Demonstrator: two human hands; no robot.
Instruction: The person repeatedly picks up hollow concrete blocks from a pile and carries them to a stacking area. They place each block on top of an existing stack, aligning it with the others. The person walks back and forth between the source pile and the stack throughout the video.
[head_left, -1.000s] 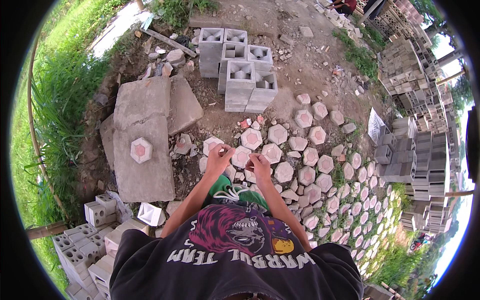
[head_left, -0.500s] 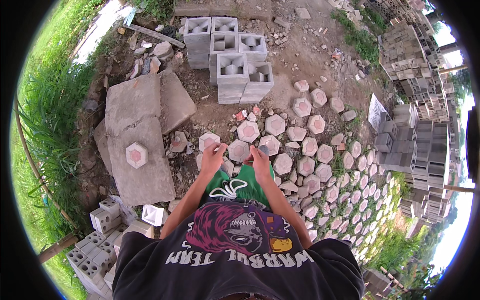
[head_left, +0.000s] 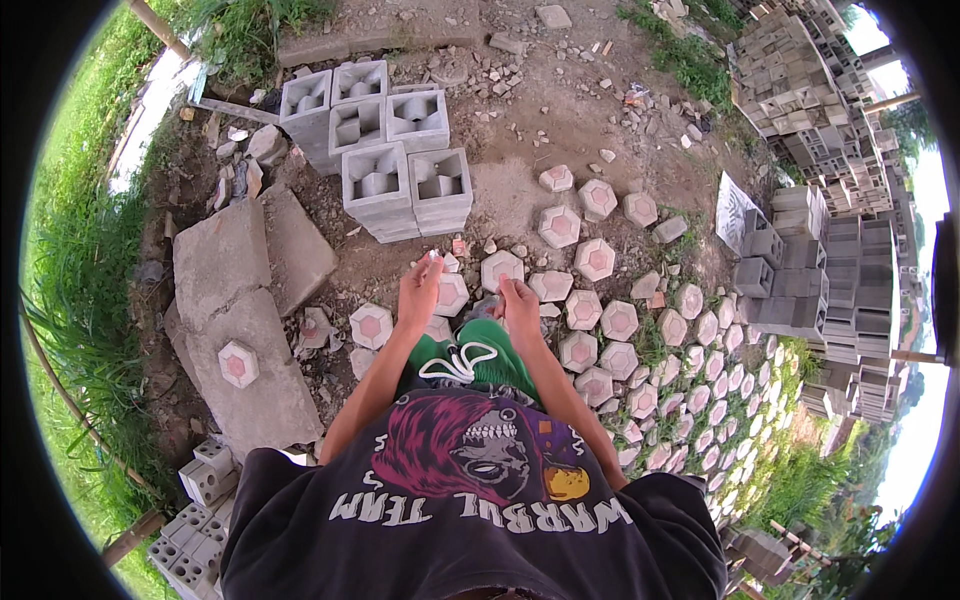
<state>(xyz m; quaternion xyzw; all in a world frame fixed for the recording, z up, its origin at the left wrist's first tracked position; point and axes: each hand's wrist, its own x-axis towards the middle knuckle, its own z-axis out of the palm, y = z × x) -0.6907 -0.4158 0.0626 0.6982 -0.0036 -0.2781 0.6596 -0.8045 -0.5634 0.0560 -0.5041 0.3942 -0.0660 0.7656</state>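
Left hand (head_left: 420, 292) hangs open, empty, directly over hexagonal paver (head_left: 447, 294), touching or just above; right hand (head_left: 520, 305) grip cannot tell, paver lies to its left.

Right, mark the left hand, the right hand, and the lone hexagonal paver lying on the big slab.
left hand (head_left: 419, 290), head view, back of the hand.
right hand (head_left: 520, 306), head view, back of the hand.
hexagonal paver (head_left: 238, 364), head view, pink centre of its top face.

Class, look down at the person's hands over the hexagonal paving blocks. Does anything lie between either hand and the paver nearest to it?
Nothing visible does. The left hand is right over a hexagonal paver and the right hand is beside another paver. Only bare dirt and small rubble lie around them; actual contact cannot be told.
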